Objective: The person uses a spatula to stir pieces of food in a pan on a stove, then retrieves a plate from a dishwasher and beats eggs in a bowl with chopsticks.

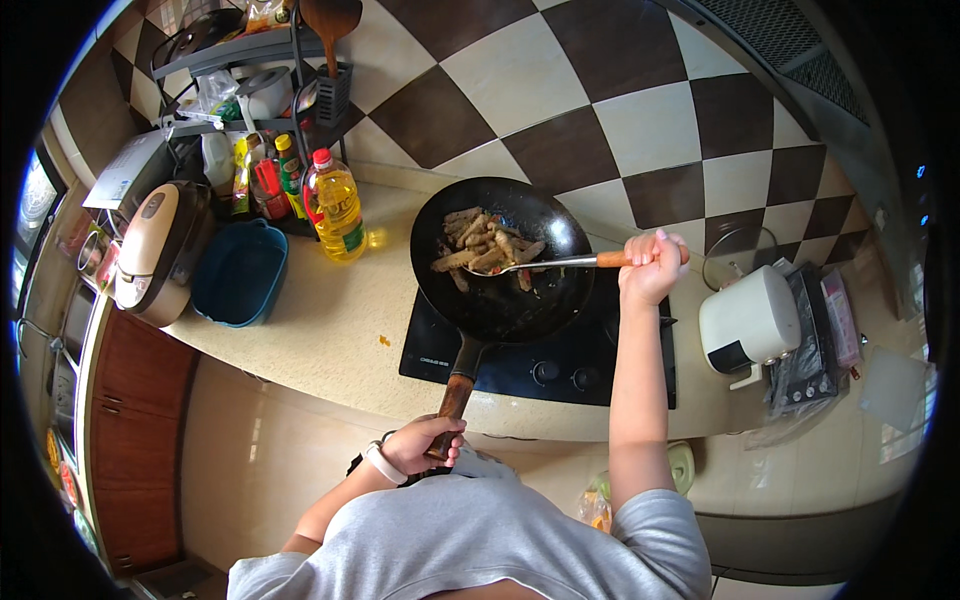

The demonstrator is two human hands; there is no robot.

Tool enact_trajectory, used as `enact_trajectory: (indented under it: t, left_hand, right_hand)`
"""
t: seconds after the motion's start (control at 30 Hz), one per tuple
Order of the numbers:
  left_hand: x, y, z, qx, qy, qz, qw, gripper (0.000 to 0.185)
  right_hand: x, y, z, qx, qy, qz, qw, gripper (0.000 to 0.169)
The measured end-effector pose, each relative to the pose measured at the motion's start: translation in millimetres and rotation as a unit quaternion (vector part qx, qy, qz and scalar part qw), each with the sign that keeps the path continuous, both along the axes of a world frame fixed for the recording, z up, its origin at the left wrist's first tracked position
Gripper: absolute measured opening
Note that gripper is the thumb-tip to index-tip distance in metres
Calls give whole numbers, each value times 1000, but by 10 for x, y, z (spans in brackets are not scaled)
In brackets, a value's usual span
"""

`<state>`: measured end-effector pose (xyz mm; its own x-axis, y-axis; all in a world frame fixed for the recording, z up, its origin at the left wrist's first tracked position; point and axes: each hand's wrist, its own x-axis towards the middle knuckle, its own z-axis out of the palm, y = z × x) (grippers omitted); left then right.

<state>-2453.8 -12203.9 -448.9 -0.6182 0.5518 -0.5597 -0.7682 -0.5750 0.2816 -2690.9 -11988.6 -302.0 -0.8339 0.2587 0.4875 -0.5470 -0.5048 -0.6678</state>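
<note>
A black wok (517,319) sits over the black gas hob (510,379), its long wooden handle pointing towards me. My left hand (427,446) is closed around the end of that handle. My right hand (651,262) grips the wooden handle of a metal ladle or spatula (559,262) above the wok's right side. The tool's head lies among browned pieces of food (484,240), which look like chicken feet, and is partly hidden by them. Small red and green bits show among the food.
Left on the counter stand a cooking oil bottle (339,210), a blue plastic basin (240,274) and a rice cooker (161,255). Behind them is a rack (232,54) with bottles and packets. On the right are a white appliance (754,315) and a glass lid (739,251). A tiled wall rises behind the wok.
</note>
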Motion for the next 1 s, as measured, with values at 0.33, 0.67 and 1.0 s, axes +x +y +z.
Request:
enact_trajectory:
  t: [0.33, 0.67, 1.0]
  left_hand:
    - [1, -3, -1, 4, 3, -3, 1000, 13]
    - [8, -17, -36, 26, 9, 8, 1000, 12]
    - [24, -44, -25, 2, 5, -5, 1000, 12]
  right_hand:
    - [-54, -253, -120, 18, 25, 15, 999, 29]
    - [-30, 299, 806, 184, -19, 55, 981, 30]
    - [-257, 281, -285, 55, 24, 22, 998, 20]
